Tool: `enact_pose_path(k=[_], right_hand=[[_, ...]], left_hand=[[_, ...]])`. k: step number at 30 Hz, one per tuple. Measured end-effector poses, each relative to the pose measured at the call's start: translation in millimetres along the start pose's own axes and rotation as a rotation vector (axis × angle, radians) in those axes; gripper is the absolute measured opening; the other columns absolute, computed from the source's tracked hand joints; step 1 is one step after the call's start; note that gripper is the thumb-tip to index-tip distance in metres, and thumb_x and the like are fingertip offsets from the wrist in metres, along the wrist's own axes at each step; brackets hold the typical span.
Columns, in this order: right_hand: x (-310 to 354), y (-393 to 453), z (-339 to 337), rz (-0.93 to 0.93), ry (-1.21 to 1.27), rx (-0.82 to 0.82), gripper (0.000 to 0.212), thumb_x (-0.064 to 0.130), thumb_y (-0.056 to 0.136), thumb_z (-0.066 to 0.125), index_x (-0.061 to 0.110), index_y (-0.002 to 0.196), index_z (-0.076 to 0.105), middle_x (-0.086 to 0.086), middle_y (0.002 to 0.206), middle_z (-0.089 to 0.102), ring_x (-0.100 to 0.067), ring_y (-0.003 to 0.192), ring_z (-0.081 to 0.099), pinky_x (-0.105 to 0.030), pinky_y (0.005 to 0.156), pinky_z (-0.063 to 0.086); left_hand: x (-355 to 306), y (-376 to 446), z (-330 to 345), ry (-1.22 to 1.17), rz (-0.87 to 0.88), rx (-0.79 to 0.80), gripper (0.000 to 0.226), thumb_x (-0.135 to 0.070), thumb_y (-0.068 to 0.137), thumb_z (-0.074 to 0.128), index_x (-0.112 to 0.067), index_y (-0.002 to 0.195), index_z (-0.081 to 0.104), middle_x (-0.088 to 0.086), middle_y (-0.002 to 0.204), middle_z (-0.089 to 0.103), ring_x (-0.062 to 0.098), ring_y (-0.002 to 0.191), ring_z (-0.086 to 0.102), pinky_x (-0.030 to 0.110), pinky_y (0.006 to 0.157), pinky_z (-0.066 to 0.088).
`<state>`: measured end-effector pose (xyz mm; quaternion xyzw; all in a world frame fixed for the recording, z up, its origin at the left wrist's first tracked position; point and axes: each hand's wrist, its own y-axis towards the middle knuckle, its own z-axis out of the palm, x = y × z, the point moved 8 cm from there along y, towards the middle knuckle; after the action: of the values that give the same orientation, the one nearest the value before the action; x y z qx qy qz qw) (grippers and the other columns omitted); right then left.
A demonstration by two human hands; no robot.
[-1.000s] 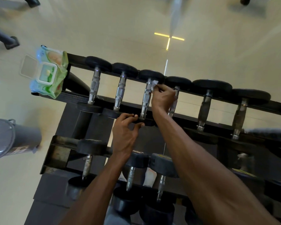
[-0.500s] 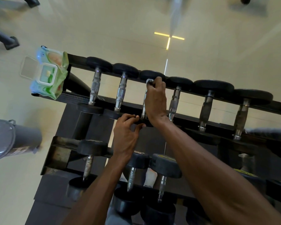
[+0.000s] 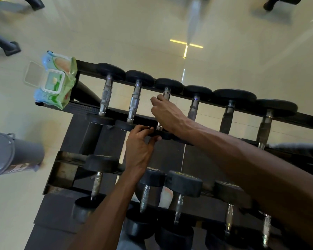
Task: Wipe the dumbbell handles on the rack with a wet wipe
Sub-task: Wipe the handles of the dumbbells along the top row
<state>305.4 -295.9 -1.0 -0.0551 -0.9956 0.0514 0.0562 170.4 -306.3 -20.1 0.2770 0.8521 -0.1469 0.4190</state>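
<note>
Top row, third dumbbell handle point(image 3: 165, 94) under the wipe stroke.
Right hand point(image 3: 165, 112) wraps that handle, wipe hidden; left hand point(image 3: 140, 147) pinches its near head. Three handles rightward, lower rack point(image 3: 61, 170) seemingly remain. Wipes pack point(image 3: 55, 82) at rack's left end.

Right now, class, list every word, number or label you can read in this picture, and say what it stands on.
None can be read.
Green and blue wet wipe pack: print too blurred.
Grey cylindrical bin: label blurred.
Black round dumbbell heads on the lower shelf: yellowish markings too small.
</note>
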Motion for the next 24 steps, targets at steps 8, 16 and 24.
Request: enact_pose_path(k=[8, 16, 24], right_hand=[[-9, -19, -7, -0.051, 0.109, -0.109, 0.019, 0.014, 0.1, 0.058, 0.004, 0.109, 0.071, -0.006, 0.107, 0.053, -0.019, 0.098, 0.047, -0.025, 0.072, 0.046], [-64, -30, -23, 0.333, 0.497, -0.347, 0.021, 0.006, 0.092, 0.07, 0.011, 0.112, 0.076, 0.001, 0.11, 0.063, -0.006, 0.09, 0.06, 0.0, 0.076, 0.043], [-37, -58, 8, 0.233, 0.595, -0.161, 0.02, -0.002, 0.089, 0.07, 0.014, 0.097, 0.081, 0.0, 0.103, 0.068, -0.012, 0.09, 0.065, -0.017, 0.077, 0.053]], left_hand=[[-3, 0, 0, -0.005, -0.022, 0.002, 0.031, -0.03, 0.081, 0.086, -0.012, 0.105, 0.08, -0.005, 0.106, 0.067, 0.014, 0.096, 0.066, 0.034, 0.087, 0.056], [-3, -1, -1, -0.014, -0.025, -0.018, 0.025, -0.028, 0.082, 0.086, -0.012, 0.101, 0.08, -0.006, 0.107, 0.067, 0.011, 0.101, 0.065, 0.03, 0.091, 0.056], [-10, 1, -3, 0.051, 0.03, 0.005, 0.03, -0.026, 0.082, 0.086, -0.012, 0.107, 0.077, -0.003, 0.108, 0.067, 0.014, 0.1, 0.064, 0.026, 0.089, 0.053]])
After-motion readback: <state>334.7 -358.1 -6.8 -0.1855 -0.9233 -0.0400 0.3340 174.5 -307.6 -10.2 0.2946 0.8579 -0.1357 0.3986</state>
